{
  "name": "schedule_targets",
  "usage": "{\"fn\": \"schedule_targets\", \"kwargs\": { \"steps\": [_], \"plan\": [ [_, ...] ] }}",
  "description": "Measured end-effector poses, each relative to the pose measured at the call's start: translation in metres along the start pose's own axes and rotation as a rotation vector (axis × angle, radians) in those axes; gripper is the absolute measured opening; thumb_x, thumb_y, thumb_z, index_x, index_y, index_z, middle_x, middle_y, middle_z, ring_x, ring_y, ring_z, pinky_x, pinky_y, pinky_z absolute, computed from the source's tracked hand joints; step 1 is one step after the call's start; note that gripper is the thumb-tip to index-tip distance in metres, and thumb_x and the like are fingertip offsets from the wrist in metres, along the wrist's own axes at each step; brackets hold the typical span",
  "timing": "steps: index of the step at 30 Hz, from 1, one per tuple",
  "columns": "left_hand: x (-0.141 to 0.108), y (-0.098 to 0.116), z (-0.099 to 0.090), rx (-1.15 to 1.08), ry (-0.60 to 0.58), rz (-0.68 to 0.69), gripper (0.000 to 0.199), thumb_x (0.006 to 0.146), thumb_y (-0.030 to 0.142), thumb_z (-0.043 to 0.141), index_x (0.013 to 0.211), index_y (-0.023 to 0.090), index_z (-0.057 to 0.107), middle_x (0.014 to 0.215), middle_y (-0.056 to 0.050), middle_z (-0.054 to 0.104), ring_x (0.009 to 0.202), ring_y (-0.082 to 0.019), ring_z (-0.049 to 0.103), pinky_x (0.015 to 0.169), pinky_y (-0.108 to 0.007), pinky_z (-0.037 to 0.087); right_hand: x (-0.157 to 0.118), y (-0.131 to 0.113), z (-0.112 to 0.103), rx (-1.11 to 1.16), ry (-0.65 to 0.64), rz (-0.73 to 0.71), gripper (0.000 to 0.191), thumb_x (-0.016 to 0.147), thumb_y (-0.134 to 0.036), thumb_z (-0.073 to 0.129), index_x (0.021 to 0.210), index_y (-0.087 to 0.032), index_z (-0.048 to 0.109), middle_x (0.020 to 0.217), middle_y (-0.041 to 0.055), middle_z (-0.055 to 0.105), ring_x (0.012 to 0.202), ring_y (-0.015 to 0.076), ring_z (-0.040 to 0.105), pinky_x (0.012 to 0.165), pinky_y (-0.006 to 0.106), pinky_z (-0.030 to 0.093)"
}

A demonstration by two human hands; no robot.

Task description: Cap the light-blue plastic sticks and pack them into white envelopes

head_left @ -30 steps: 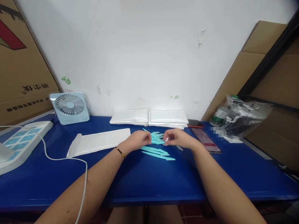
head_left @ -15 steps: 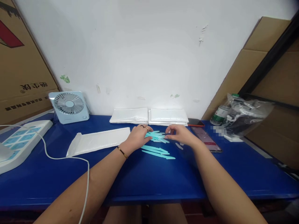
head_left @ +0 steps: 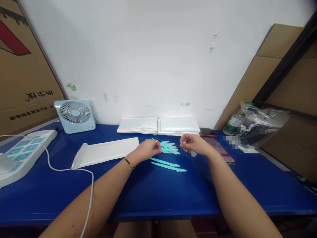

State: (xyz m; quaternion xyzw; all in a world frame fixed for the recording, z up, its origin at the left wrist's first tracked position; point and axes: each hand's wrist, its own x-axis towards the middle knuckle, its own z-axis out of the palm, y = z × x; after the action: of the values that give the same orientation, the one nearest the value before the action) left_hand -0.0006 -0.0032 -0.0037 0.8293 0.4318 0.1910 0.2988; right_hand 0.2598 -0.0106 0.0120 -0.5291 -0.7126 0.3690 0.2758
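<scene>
Several thin turquoise plastic sticks (head_left: 169, 148) lie in a pile on the blue table (head_left: 163, 195). In front of the pile, separate turquoise sticks (head_left: 165, 165) lie side by side. At the pile's left edge my left hand (head_left: 150, 148) is closed, fingertips pinched together; what they hold is too small to make out. To the right of the pile my right hand (head_left: 192, 144) is closed in a pinch on a small translucent piece. Another translucent piece (head_left: 193, 153) shows just below its fingers. A flat white padded envelope (head_left: 106, 152) lies left of my left hand.
Two stacks of white envelopes (head_left: 137, 125) stand by the wall. A blue fan (head_left: 75, 114), a power strip (head_left: 27, 150) and a white cable are at left; phones (head_left: 220, 150), a bottle (head_left: 232, 124) and a plastic bag (head_left: 262, 124) at right.
My left hand has drawn back slightly to the left and down, off the pile. My right hand has moved right, away from the pile, and now has a translucent piece. Fewer separate sticks lie in front.
</scene>
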Motion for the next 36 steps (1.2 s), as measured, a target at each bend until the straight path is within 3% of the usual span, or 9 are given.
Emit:
{"fn": "schedule_targets", "kwargs": {
  "steps": [4, 11, 16, 28, 31, 34, 36],
  "plan": [
    [0.004, -0.009, -0.006, -0.093, 0.090, -0.041, 0.031, 0.074, 0.047, 0.055, 0.082, 0.017, 0.061, 0.079, -0.004, 0.065, 0.070, -0.017, 0.058, 0.059, -0.024, 0.042, 0.001, -0.009, 0.001, 0.366, 0.121, -0.070, 0.033, 0.065, -0.039, 0.073, 0.083, -0.017, 0.057, 0.070, 0.0040, 0.066, 0.066, 0.0173, 0.066, 0.058, 0.027, 0.052],
    [0.004, -0.006, -0.011, -0.123, 0.087, -0.070, 0.034, 0.072, 0.046, 0.056, 0.084, 0.015, 0.063, 0.078, -0.005, 0.065, 0.070, -0.017, 0.058, 0.059, -0.025, 0.043, 0.003, -0.009, 0.001, 0.319, 0.280, -0.100, 0.037, 0.061, -0.047, 0.074, 0.076, -0.015, 0.064, 0.056, 0.0009, 0.061, 0.047, 0.0125, 0.058, 0.039, 0.021, 0.040],
    [0.006, -0.010, -0.011, -0.136, 0.105, -0.041, 0.031, 0.072, 0.045, 0.056, 0.080, 0.016, 0.063, 0.077, -0.004, 0.065, 0.069, -0.016, 0.057, 0.060, -0.025, 0.043, 0.003, -0.009, 0.003, 0.411, 0.272, -0.111, 0.038, 0.055, -0.043, 0.079, 0.077, -0.016, 0.065, 0.065, 0.0043, 0.066, 0.067, 0.0203, 0.067, 0.052, 0.025, 0.050],
    [0.007, -0.008, -0.007, -0.165, 0.050, -0.001, 0.031, 0.074, 0.045, 0.055, 0.081, 0.016, 0.062, 0.074, -0.003, 0.062, 0.066, -0.014, 0.056, 0.058, -0.024, 0.041, 0.005, -0.009, 0.019, 0.332, 0.043, -0.112, 0.029, 0.062, -0.034, 0.074, 0.084, -0.017, 0.066, 0.070, 0.0032, 0.071, 0.072, 0.0195, 0.067, 0.069, 0.032, 0.052],
    [0.007, -0.009, -0.003, -0.152, 0.046, 0.005, 0.030, 0.077, 0.045, 0.053, 0.085, 0.017, 0.061, 0.078, -0.003, 0.063, 0.070, -0.015, 0.057, 0.060, -0.024, 0.043, 0.003, -0.011, 0.012, 0.218, -0.011, -0.149, 0.028, 0.068, -0.036, 0.069, 0.090, -0.018, 0.066, 0.078, 0.0041, 0.071, 0.077, 0.0201, 0.066, 0.071, 0.032, 0.051],
    [0.005, -0.009, -0.002, 0.022, 0.165, 0.027, 0.026, 0.078, 0.040, 0.053, 0.092, 0.020, 0.062, 0.090, -0.004, 0.064, 0.082, -0.018, 0.058, 0.067, -0.026, 0.044, 0.000, -0.003, -0.008, -0.128, 0.140, -0.177, 0.023, 0.072, -0.034, 0.063, 0.089, -0.019, 0.069, 0.087, 0.0048, 0.070, 0.077, 0.0195, 0.063, 0.069, 0.030, 0.049],
    [0.003, -0.007, -0.004, 0.137, 0.180, 0.085, 0.025, 0.078, 0.038, 0.054, 0.095, 0.021, 0.063, 0.098, -0.004, 0.063, 0.089, -0.019, 0.057, 0.071, -0.026, 0.043, -0.001, 0.008, -0.022, -0.375, 0.225, -0.095, 0.017, 0.070, -0.027, 0.063, 0.084, -0.020, 0.070, 0.085, 0.0044, 0.069, 0.075, 0.0183, 0.061, 0.067, 0.028, 0.047]
  ]
}}
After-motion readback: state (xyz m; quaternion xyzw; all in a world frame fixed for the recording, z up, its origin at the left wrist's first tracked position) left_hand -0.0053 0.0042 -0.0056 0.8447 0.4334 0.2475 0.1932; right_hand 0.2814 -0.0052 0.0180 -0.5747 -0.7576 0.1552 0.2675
